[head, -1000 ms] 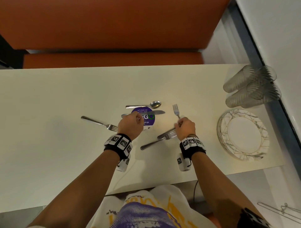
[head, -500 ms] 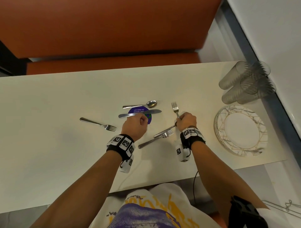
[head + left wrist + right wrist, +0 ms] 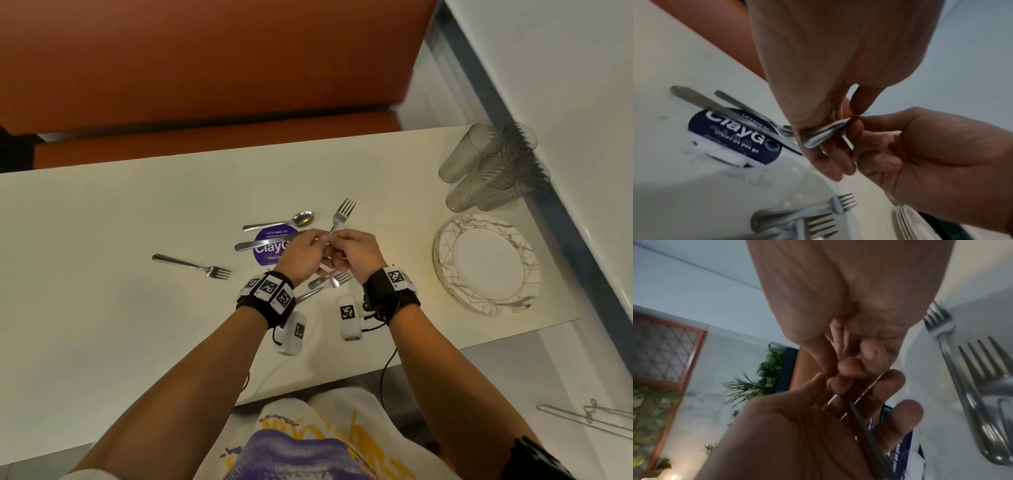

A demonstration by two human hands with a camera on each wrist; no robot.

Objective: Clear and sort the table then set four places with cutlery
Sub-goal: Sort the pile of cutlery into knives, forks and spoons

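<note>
A steel fork (image 3: 343, 210) is lifted above the cream table (image 3: 102, 222), tines pointing away from me. Both hands meet on its handle: my left hand (image 3: 313, 241) pinches it from the left, and my right hand (image 3: 339, 241) grips it from the right. The left wrist view shows the handle end (image 3: 823, 134) between my left thumb and fingers, the right hand (image 3: 920, 146) close against it. On the table lie a spoon (image 3: 298, 219), a knife (image 3: 253, 245), one fork (image 3: 191, 265) to the left, and more forks (image 3: 330, 281) under my wrists.
A purple round sticker (image 3: 270, 255) lies under the knife. A stack of marbled plates (image 3: 445, 260) sits at the right, with several clear tumblers (image 3: 493, 168) behind it. An orange bench (image 3: 205, 144) runs along the far side. The near table edge is by my body.
My right hand has raised the fork off the table. My left hand has left the knife and moved right to join it on the fork's handle.
</note>
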